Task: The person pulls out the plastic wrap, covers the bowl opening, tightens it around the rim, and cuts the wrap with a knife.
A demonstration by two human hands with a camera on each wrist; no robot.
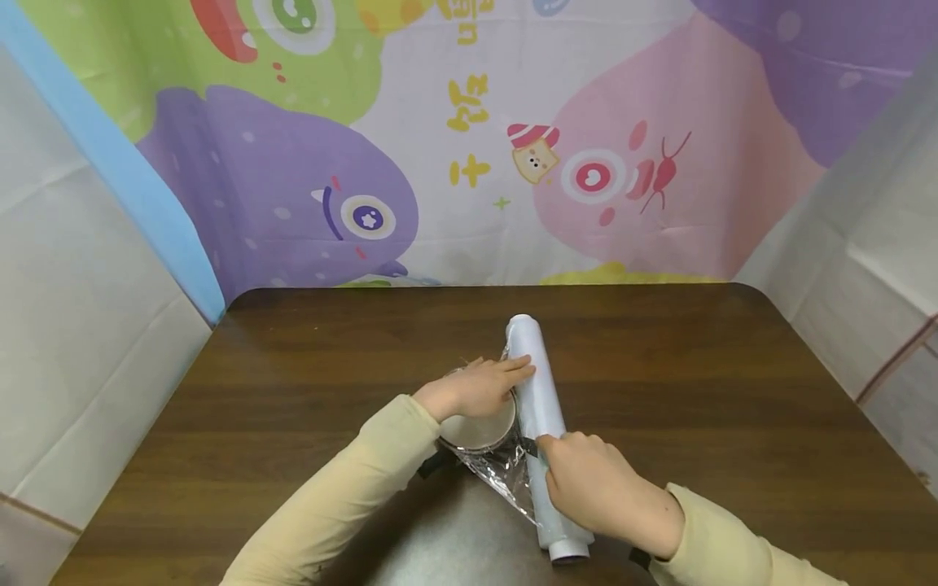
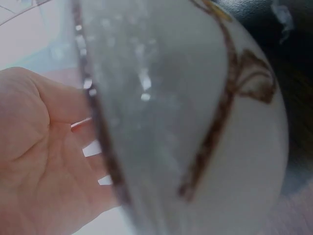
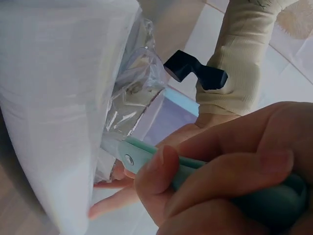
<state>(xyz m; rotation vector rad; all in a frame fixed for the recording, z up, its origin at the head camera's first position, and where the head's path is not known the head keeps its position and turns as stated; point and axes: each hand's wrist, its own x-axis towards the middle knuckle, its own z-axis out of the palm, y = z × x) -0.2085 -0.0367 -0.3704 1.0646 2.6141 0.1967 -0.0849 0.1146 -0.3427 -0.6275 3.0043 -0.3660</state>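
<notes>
A white bowl (image 1: pixel 479 430) with a brown rim and brown painted branch (image 2: pixel 215 129) stands on the table, clear cling film (image 1: pixel 506 472) stretched over and beside it. Against its right side lies a long roll of cling film (image 1: pixel 541 407). My left hand (image 1: pixel 479 387) reaches across the bowl, fingers extended, its fingertips touching the roll. In the right hand (image 1: pixel 597 484), curled fingers grip a mint-green handle with a rivet, apparently a folding knife (image 3: pixel 142 155), at the film between bowl and roll. The knife's tip is hard to make out.
The brown wooden table (image 1: pixel 293 407) extends around the bowl and roll. Behind it hangs a cartoon-printed curtain (image 1: pixel 469 236), with pale cloth walls on both sides. Dark wrist mounts (image 3: pixel 195 70) show near the sleeves.
</notes>
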